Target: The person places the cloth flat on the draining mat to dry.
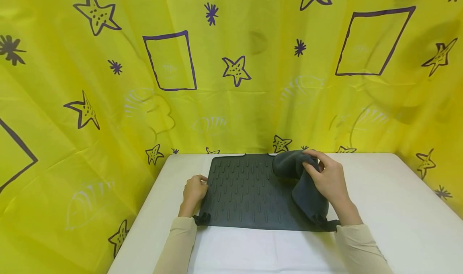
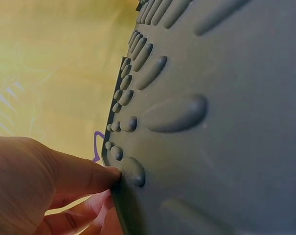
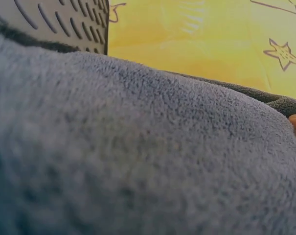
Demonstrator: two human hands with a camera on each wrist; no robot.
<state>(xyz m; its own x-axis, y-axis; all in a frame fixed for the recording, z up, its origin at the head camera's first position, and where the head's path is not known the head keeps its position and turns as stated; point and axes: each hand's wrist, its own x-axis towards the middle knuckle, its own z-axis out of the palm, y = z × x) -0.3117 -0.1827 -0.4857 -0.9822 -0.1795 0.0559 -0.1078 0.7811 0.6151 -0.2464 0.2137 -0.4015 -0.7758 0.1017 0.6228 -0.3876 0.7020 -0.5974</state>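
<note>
Here on the left, the left hand (image 1: 195, 190) pinches the edge of the dark ridged mat (image 1: 242, 193), thumb on top, and a light, steady grip there should stop it sliding. The mat stretches away to that hand's right, over the white surface (image 1: 376, 185). Across to the right end, the grey cloth (image 1: 310, 193) droops over the mat, just left of and below the right hand (image 1: 330, 181), whose thumb and fingers clamp its top. This looks like wiping: best bunch the cloth, then press evenly along the ridges.
</note>
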